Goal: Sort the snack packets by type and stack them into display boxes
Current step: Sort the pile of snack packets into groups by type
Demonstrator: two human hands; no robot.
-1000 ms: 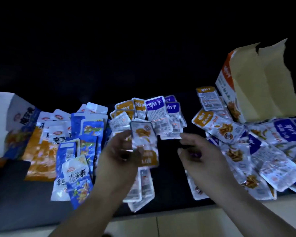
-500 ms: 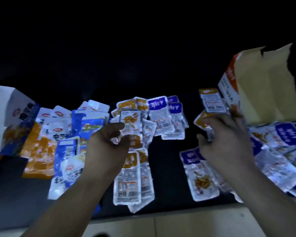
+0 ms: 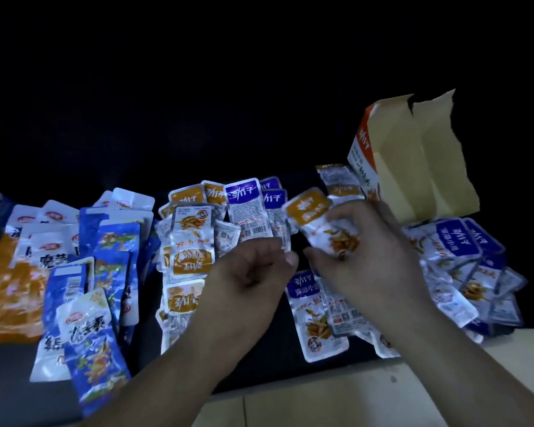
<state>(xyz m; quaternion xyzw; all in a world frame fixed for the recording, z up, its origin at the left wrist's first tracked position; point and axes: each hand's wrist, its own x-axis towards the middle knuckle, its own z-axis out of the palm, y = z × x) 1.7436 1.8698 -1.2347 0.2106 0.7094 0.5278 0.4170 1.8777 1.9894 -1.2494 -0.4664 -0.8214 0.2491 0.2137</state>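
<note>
Above the packets [image 3: 191,263], right hand [image 3: 367,266] pinching orange packet [image 3: 309,211], left hand [image 3: 247,282] curled, apparently empty.

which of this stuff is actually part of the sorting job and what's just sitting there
Part of the job: right hand holding an orange-label packet; orange-label pile; purple-label packets; blue packets; open display box.
Just there: dark table; pale ledge in front.

Blue packets [image 3: 111,260] lay overlapping on the left, orange packets [image 3: 191,254] in the middle, purple packets [image 3: 453,241] heaped on the right before an open upright box [image 3: 429,167], and one orange packet [image 3: 309,211] was held tilted above them.
</note>
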